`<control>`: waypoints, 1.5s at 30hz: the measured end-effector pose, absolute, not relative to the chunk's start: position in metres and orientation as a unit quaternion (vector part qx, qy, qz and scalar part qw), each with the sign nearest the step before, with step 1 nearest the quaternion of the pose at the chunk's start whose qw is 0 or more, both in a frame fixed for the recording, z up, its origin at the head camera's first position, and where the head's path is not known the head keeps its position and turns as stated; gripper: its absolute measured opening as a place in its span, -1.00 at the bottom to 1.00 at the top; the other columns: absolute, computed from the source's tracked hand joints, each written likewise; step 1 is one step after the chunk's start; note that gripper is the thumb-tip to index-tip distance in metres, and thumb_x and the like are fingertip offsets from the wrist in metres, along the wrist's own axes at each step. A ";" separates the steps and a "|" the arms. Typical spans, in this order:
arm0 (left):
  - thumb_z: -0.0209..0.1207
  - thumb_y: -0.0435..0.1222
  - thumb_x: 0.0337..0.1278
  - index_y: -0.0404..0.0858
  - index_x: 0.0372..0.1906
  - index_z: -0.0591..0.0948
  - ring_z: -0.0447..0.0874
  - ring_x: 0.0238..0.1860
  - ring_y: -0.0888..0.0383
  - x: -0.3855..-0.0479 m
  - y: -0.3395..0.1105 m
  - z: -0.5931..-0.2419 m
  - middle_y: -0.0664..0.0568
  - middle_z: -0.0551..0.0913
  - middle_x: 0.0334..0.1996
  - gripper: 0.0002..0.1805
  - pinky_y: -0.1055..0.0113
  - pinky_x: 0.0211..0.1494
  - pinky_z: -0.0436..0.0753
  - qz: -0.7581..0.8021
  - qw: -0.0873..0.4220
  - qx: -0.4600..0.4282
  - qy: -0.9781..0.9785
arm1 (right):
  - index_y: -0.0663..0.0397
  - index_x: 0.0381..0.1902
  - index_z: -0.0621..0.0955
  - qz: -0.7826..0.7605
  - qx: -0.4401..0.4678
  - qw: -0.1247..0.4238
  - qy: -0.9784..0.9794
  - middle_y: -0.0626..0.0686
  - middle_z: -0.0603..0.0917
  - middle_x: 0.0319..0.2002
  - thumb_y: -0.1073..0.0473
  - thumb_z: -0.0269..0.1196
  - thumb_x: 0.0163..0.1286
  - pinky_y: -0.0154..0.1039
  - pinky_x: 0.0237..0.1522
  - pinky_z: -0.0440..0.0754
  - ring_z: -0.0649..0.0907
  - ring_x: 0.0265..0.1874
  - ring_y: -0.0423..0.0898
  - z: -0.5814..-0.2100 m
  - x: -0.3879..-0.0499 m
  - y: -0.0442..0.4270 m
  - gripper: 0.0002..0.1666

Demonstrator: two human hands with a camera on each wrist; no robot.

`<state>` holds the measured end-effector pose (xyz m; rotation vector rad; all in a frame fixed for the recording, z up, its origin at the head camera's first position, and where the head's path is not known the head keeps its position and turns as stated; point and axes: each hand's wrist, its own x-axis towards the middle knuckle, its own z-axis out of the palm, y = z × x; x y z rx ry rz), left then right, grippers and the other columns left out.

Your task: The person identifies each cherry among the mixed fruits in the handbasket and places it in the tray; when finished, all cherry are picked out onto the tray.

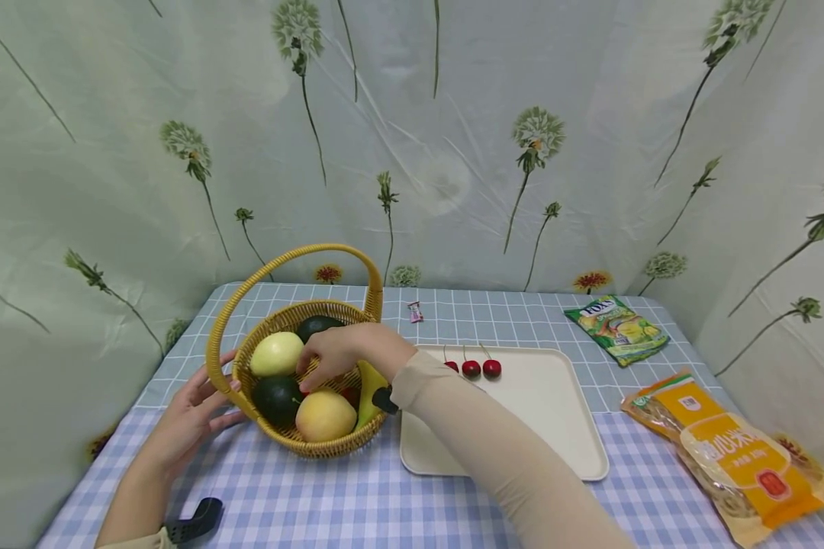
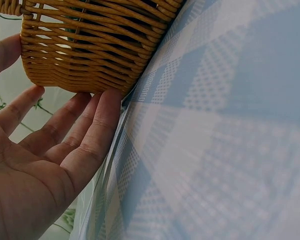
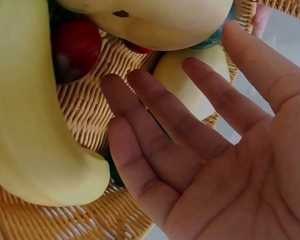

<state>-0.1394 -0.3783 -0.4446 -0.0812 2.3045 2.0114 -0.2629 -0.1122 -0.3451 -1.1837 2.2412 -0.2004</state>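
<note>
A woven basket [image 1: 309,450] with a tall handle holds fruit on the left half of the table. My left hand [image 1: 185,419] touches the basket's left side, its fingertips along the wicker in the left wrist view. My right hand [image 1: 339,351] is inside the basket, fingers loosely bent and holding nothing in the right wrist view. Around it lie a banana [image 3: 30,115], a yellow peach [image 1: 326,417], a pale green round fruit [image 1: 277,354] and dark green fruits, one of them [image 1: 277,401] at the left. Red cherries [image 3: 77,50] lie deeper in the basket, partly hidden.
A cream tray [image 1: 542,427] stands right of the basket, with three cherries [image 1: 471,369] near its back edge, under my right forearm. A small pink wrapped candy [image 1: 415,312] lies behind. Farther right are a green candy bag [image 1: 618,329] and an orange food bag [image 1: 738,457].
</note>
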 end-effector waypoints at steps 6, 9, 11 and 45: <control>0.14 -0.18 0.66 -0.03 0.75 0.12 0.66 0.11 0.52 -0.140 -0.378 -0.444 0.55 0.57 0.15 -0.25 0.29 0.03 0.82 0.658 0.041 -0.027 0.752 | -0.23 0.40 0.63 -0.086 -0.413 0.340 0.841 -0.17 0.62 0.32 -0.21 0.32 0.56 -0.39 0.07 0.63 0.65 0.03 -0.27 -0.342 -0.261 -0.119 -0.45; 0.14 -0.17 0.66 -0.03 0.74 0.12 0.66 0.11 0.52 -0.140 -0.378 -0.444 0.56 0.57 0.14 -0.25 0.29 0.03 0.82 0.653 0.040 -0.028 0.755 | -0.15 0.38 0.64 -0.110 -0.393 0.372 0.834 -0.16 0.62 0.24 -0.16 0.34 0.56 -0.35 0.06 0.72 0.70 -0.07 -0.26 -0.344 -0.261 -0.122 -0.47; 0.14 -0.16 0.66 -0.02 0.74 0.12 0.66 0.11 0.52 -0.140 -0.378 -0.444 0.56 0.56 0.14 -0.25 0.28 0.03 0.82 0.650 0.040 -0.029 0.759 | -0.13 0.36 0.64 -0.117 -0.381 0.386 0.832 -0.17 0.62 0.17 -0.14 0.34 0.57 -0.33 0.05 0.75 0.69 -0.13 -0.27 -0.346 -0.261 -0.124 -0.49; 0.15 -0.16 0.65 0.01 0.74 0.13 0.66 0.11 0.51 -0.139 -0.376 -0.442 0.52 0.54 0.15 -0.25 0.29 0.04 0.82 0.650 0.037 -0.031 0.758 | 0.07 -0.09 0.62 -0.147 -0.363 0.449 0.803 -0.06 0.54 -0.29 0.26 0.19 0.64 -0.32 -0.25 0.51 0.48 -0.39 -0.18 -0.348 -0.266 -0.127 -0.93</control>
